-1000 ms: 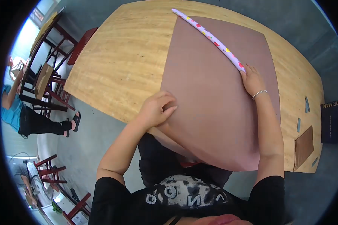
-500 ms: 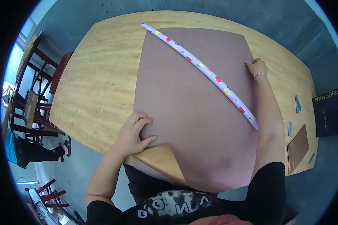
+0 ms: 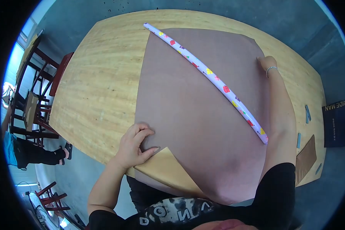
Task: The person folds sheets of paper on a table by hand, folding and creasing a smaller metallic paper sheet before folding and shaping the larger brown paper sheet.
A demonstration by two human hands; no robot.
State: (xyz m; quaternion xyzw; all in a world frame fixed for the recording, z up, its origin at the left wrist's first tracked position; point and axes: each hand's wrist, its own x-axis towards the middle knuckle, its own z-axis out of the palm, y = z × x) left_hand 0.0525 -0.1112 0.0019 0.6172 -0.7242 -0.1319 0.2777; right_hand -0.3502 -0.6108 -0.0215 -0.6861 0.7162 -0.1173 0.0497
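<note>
A large mauve-brown sheet of paper (image 3: 180, 99) lies on the wooden table, its near edge hanging over toward me. One near-left corner is turned up and shows a gold underside (image 3: 170, 166). My left hand (image 3: 134, 143) rests on the sheet's left edge beside that flap, fingers bent and thumb apart from them. At the far right, my right hand (image 3: 269, 63) has its fingers curled over the sheet's right edge, thumb on top. A long lilac roll of gift-patterned wrapping paper (image 3: 211, 74) lies diagonally across the sheet, its near end close to my right forearm.
The wooden table (image 3: 92, 84) extends left of the sheet. Blue-grey strips (image 3: 308, 114) and a small brown piece (image 3: 306, 159) lie at the right. A dark box (image 3: 338, 122) stands beyond the right edge. Chairs (image 3: 46, 197) and another person (image 3: 38, 150) are at the left.
My right hand has shifted right, and the sheet's right edge has moved with it. The roll's near end has slid down and right. The gold flap shows larger; my left hand is slightly lower.
</note>
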